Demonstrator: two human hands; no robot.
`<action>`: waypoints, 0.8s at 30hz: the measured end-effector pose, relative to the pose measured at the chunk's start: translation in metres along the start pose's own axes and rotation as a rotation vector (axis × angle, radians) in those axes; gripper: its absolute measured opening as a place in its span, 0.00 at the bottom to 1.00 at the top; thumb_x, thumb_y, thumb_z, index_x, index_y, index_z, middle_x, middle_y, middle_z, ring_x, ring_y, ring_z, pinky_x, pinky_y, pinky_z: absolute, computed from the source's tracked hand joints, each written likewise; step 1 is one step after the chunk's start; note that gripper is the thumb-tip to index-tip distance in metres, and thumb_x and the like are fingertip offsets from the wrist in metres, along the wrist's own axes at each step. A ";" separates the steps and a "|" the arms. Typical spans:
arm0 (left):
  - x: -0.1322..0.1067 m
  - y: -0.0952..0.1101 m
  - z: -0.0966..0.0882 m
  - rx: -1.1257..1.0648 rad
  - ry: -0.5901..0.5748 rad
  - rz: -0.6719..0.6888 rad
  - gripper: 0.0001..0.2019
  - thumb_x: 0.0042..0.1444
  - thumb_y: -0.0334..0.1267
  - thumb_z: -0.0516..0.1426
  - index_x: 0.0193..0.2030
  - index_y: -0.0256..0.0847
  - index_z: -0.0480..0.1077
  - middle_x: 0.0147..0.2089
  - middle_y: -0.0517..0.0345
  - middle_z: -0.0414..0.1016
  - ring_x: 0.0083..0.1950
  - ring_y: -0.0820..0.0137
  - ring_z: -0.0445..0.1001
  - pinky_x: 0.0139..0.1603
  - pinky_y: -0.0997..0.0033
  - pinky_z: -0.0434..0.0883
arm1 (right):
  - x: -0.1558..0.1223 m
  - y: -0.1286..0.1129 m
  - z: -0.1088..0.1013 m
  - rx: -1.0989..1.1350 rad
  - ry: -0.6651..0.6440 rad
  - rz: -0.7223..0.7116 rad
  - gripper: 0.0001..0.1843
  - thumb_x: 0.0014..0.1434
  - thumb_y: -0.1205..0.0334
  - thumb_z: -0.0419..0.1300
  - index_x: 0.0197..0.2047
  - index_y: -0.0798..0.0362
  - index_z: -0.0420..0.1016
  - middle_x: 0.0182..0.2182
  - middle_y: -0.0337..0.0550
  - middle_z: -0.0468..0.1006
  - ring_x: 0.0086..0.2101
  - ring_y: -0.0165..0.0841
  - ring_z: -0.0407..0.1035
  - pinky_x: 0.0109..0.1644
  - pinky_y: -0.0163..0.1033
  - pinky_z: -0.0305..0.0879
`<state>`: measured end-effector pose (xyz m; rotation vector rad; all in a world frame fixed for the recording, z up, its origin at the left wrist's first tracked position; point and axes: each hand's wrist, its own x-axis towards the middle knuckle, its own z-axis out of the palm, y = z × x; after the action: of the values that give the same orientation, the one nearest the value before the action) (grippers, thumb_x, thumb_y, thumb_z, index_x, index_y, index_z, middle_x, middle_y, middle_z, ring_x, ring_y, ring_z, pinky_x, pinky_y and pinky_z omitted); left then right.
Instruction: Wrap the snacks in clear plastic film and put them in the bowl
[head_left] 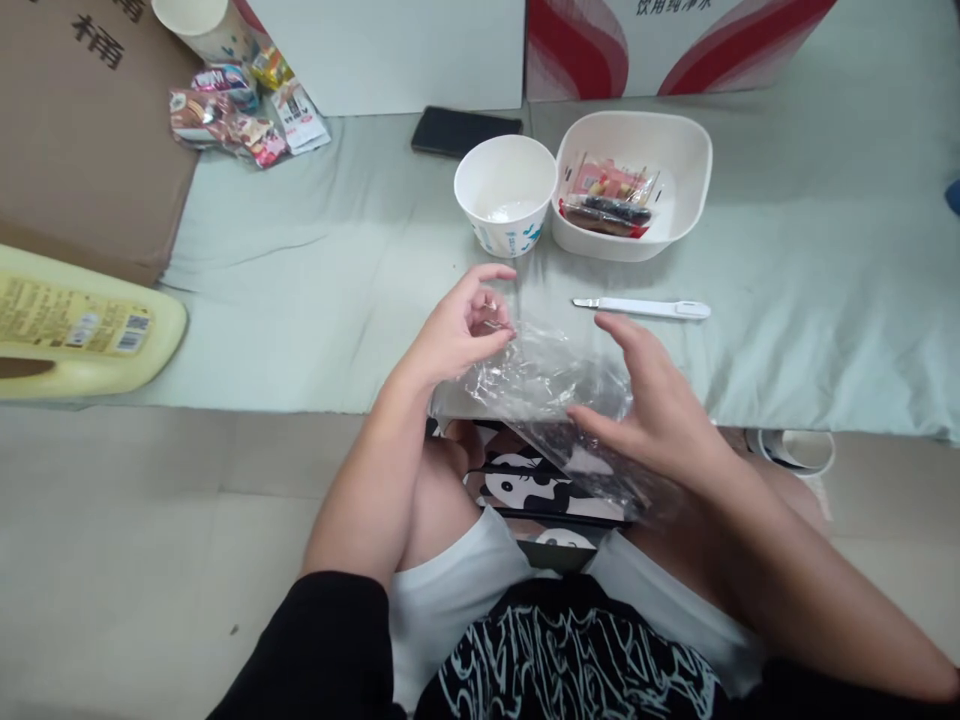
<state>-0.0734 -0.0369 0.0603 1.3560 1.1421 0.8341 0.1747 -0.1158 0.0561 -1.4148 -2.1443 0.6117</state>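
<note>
The left edge cuts off the yellow jug point(169, 325), whose label print is too small to read, and the cardboard box point(90, 190). A blue thing point(953, 196) at the right edge shows only a sliver. The white cup point(491, 235) hides one corner of the phone point(450, 130). Clear film point(547, 380) blurs near the right hand point(660, 405), so contact is unclear, and covers part of the panda-patterned thing point(506, 490).

Colourless plastic film point(551, 372), white-handled knife point(651, 308)
</note>
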 end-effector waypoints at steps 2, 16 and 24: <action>0.000 0.006 0.006 -0.060 -0.021 -0.016 0.29 0.45 0.30 0.68 0.56 0.48 0.71 0.36 0.62 0.73 0.36 0.71 0.76 0.40 0.69 0.76 | 0.017 0.005 0.000 0.080 -0.045 0.040 0.47 0.57 0.47 0.67 0.74 0.48 0.54 0.68 0.58 0.68 0.65 0.55 0.65 0.65 0.62 0.66; 0.014 -0.003 0.004 -0.383 -0.032 -0.110 0.31 0.52 0.64 0.66 0.51 0.40 0.73 0.55 0.42 0.81 0.59 0.52 0.80 0.53 0.57 0.80 | 0.057 0.012 0.024 0.726 0.149 0.402 0.11 0.58 0.54 0.61 0.34 0.47 0.62 0.30 0.36 0.79 0.24 0.31 0.75 0.28 0.37 0.69; 0.021 -0.007 0.029 -0.199 -0.068 -0.231 0.10 0.61 0.42 0.64 0.45 0.41 0.73 0.33 0.56 0.81 0.28 0.70 0.80 0.29 0.72 0.74 | 0.060 0.019 0.026 0.763 0.101 0.321 0.17 0.56 0.55 0.64 0.47 0.48 0.72 0.49 0.46 0.82 0.33 0.32 0.78 0.32 0.39 0.76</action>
<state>-0.0410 -0.0265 0.0470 1.0587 1.1070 0.7087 0.1514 -0.0555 0.0337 -1.2930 -1.3593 1.2764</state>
